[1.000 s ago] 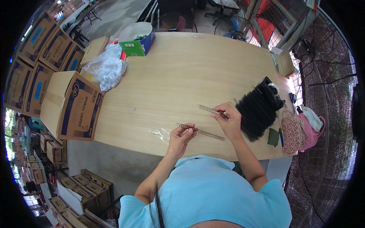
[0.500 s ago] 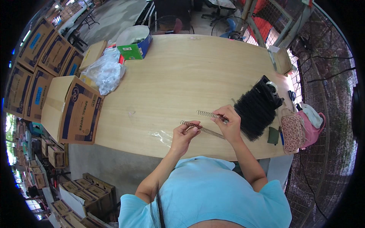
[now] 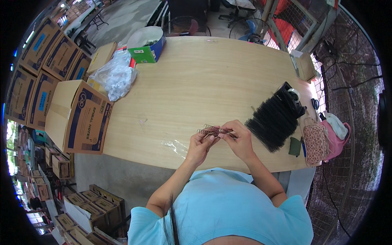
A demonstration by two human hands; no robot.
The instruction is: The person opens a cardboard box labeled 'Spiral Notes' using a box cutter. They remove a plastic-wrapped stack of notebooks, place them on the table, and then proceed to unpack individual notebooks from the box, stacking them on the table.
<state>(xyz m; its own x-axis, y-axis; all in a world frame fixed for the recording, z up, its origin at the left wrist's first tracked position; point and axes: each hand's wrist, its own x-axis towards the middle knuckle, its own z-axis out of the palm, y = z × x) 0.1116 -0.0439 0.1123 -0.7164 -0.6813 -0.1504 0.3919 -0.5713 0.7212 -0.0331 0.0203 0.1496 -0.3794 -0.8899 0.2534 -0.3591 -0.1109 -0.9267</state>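
Close in front of me, over the near part of the table, my left hand is closed on a thin reddish-brown spiral wire coil. My right hand pinches a second coil of the same kind, and its fingertips meet those of the left hand. Both coils lie side by side, roughly level, with their loops showing past the left fingers. The fingers hide much of their length. To the right of my right hand lies a thick bundle of black spiral coils, apart from it.
A tape dispenser sits at the bundle's far end. Scissors, a patterned pouch and a dark green item lie rightward. Clear plastic film is near the left hand. A carton, plastic bag and green-blue box stand left.
The two coils, held apart half a second ago, are now together. My right hand has moved slightly left and down, meeting the left hand.
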